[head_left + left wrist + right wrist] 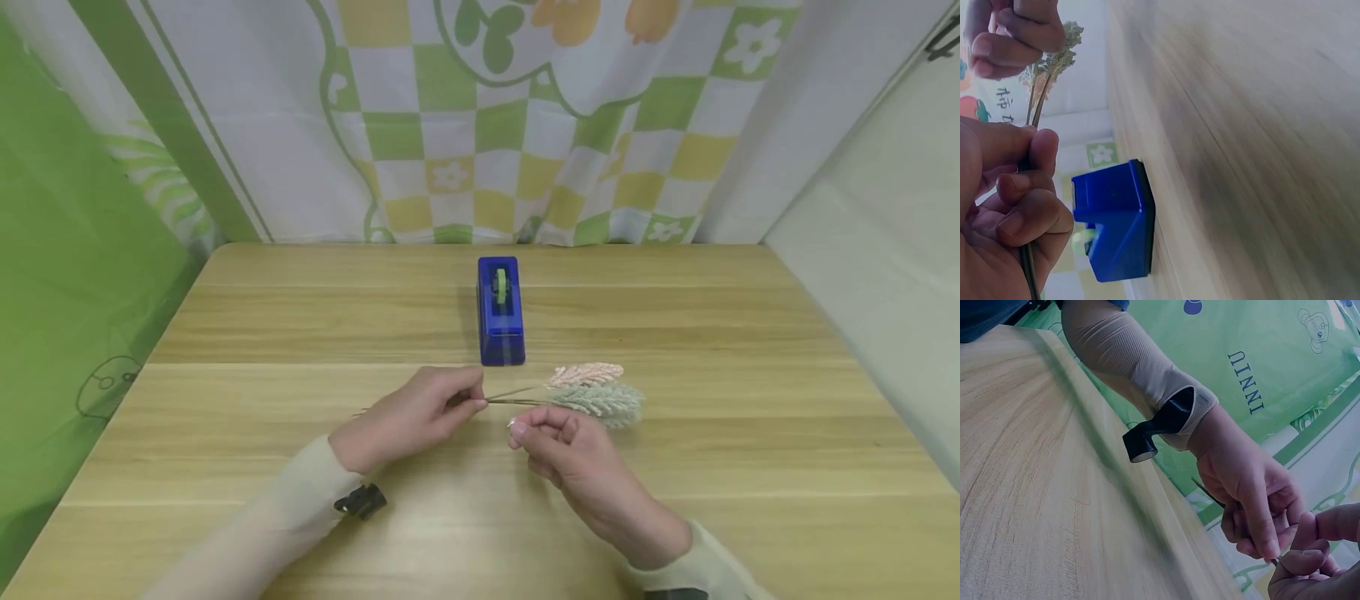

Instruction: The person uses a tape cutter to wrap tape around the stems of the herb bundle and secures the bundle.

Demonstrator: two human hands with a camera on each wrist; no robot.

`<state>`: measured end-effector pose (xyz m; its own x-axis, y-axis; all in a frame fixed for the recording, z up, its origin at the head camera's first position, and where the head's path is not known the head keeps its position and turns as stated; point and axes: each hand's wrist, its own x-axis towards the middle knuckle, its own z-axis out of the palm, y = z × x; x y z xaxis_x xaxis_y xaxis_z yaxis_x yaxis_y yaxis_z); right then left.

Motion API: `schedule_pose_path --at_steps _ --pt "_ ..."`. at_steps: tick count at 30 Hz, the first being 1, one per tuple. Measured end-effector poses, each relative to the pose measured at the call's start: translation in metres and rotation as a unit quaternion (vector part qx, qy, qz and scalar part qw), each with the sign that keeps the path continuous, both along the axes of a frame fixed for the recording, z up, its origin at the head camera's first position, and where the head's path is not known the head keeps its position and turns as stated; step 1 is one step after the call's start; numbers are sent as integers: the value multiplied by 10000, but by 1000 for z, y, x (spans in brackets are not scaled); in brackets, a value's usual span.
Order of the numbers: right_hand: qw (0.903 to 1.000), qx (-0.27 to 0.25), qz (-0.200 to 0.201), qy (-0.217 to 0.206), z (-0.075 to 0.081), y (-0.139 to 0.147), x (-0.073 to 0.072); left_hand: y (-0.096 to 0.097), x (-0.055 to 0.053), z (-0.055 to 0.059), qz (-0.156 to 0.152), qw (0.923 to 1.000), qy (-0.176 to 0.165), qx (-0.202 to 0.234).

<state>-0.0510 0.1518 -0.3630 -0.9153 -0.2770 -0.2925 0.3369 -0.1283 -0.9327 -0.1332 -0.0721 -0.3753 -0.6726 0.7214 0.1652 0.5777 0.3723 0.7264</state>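
Between its thumb and fingers, my left hand holds the thin brown stems of some dried-flower sprigs. One fluffy head is pale pink, and grey-green heads lie beside it, pointing right. In the left wrist view the lower stem runs back through the curled fingers. My right hand is just below the heads, thumb and index finger pinching a small shiny whitish piece that looks like clear tape. Its fingertips are close to the stems. The right wrist view shows both hands near each other.
A blue tape dispenser with a pale green roll core stands on the wooden table just beyond the hands. A checkered curtain hangs along the back edge, with green cloth on the left.
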Motion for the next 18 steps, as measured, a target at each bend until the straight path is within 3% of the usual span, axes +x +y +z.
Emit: schedule_pose_path --at_steps 18 --pt "9997 226 -130 5 -3 -3 0 15 9 7 -64 9993 349 131"
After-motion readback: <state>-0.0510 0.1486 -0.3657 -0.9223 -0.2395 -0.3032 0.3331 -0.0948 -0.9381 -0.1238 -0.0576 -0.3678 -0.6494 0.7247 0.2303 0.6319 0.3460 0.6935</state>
